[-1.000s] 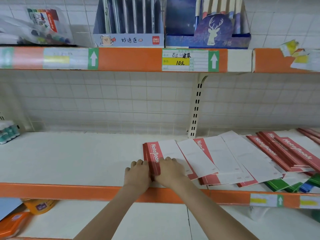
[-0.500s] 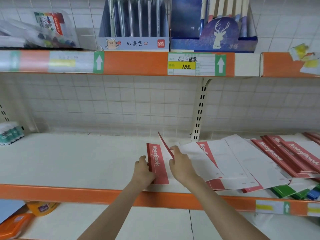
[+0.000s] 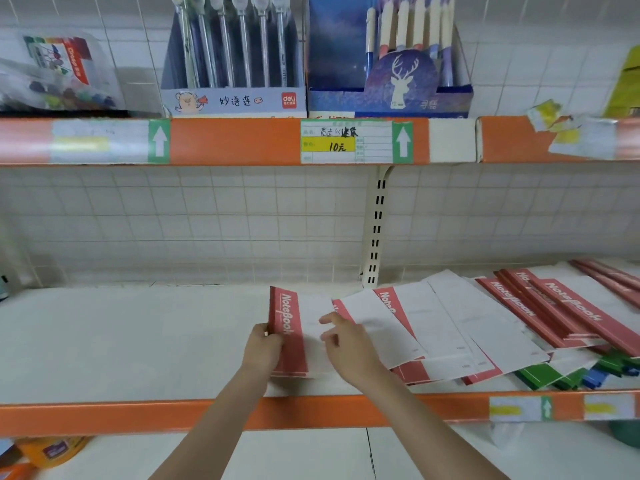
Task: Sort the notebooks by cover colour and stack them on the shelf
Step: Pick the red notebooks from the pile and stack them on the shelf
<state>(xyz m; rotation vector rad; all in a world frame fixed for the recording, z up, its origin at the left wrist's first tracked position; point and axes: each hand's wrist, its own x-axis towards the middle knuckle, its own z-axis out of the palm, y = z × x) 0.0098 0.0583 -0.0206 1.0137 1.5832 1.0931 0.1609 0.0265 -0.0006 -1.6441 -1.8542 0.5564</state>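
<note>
2 hands flank the red notebook stack (image 3: 289,332): left hand (image 3: 260,351) grips its spine, right hand (image 3: 349,348) loosely curled.

Even, soft, shadowless light — slightly washed out; wide-angle bending bows the shelf edges, and detail blurs far from the grip.

Both bare forearms reached up from the bottom of the view and converged toward the middle. The left hand (image 3: 262,348) was curled, its fingers wrapped round the spine edge of a red notebook (image 3: 288,332). The right hand (image 3: 348,344) lay just beside it, palm down, its fingers loosely bent and the index finger pointing left.
</note>
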